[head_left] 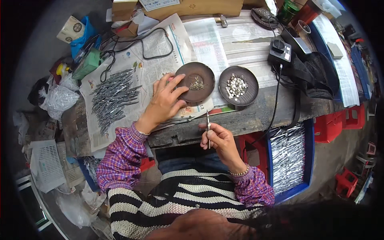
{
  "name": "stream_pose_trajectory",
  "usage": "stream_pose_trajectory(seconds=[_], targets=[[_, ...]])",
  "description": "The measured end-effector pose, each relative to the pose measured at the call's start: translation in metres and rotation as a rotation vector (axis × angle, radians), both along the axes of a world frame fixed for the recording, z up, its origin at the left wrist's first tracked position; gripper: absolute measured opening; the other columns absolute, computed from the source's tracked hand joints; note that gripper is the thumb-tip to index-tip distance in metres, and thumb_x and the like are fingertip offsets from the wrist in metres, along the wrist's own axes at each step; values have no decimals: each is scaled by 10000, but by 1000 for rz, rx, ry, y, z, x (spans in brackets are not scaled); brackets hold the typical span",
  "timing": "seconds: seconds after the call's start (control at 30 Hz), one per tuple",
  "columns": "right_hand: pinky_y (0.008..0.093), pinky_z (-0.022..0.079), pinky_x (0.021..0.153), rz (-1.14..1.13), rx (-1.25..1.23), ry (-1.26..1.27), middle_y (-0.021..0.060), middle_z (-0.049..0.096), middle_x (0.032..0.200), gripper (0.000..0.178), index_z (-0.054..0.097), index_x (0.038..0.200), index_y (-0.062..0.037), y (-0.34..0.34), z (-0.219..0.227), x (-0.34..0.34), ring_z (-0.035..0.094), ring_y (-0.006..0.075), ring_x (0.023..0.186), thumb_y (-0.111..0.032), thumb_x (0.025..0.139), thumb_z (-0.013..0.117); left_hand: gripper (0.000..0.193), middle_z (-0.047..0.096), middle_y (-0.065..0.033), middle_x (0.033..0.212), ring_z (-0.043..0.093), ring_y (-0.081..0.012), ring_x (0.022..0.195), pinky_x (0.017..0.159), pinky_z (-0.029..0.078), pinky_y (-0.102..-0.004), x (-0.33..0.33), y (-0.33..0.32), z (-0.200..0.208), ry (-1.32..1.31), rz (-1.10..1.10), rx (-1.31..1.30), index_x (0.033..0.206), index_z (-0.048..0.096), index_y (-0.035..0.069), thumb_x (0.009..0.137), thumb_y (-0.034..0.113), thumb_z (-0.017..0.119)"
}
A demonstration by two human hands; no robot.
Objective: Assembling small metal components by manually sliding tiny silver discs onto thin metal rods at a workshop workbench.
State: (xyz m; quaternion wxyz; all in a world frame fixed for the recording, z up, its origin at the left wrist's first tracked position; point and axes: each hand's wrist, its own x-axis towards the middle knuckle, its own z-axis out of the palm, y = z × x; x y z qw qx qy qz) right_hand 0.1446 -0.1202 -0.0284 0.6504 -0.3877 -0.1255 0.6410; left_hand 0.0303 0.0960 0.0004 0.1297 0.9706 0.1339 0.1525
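Note:
My left hand reaches over the left side of a round brown dish, its fingers apart and the fingertips at the rim. Small thin metal pins lie in that dish. In front of the bench edge, my right hand pinches a slim pointed metal piece, held upright with a bright spot near its middle. Its exact kind is unclear. Just right of the first dish, a second dark dish contains many small shiny round metal parts.
Dark slim metal pieces are heaped on newspaper at the left. A black device with a hanging cable and a black bag sit at the right. A hammer lies far back. Below right, a blue tray holds shiny metal strips.

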Motion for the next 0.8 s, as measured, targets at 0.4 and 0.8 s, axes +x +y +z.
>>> stream_pose_trajectory(seconds=[0.4, 0.8], targets=[[216, 481, 597, 15, -7, 159, 65, 598, 799, 389, 478, 1284, 38, -1, 4, 3, 582, 110, 656, -161, 951, 511, 162, 652, -63, 976, 596, -249, 959, 871, 419, -356, -3, 0, 3, -191, -25, -354, 778, 645, 47, 643, 0, 723], [209, 491, 588, 44, -43, 189, 71, 603, 802, 381, 504, 1258, 21, -3, 4, -8, 590, 106, 643, -193, 944, 535, 145, 616, -46, 889, 540, -87, 756, 662, 421, -221, -8, -44, 3, -283, -30, -1069, 814, 667, 8, 690, -61, 695]])
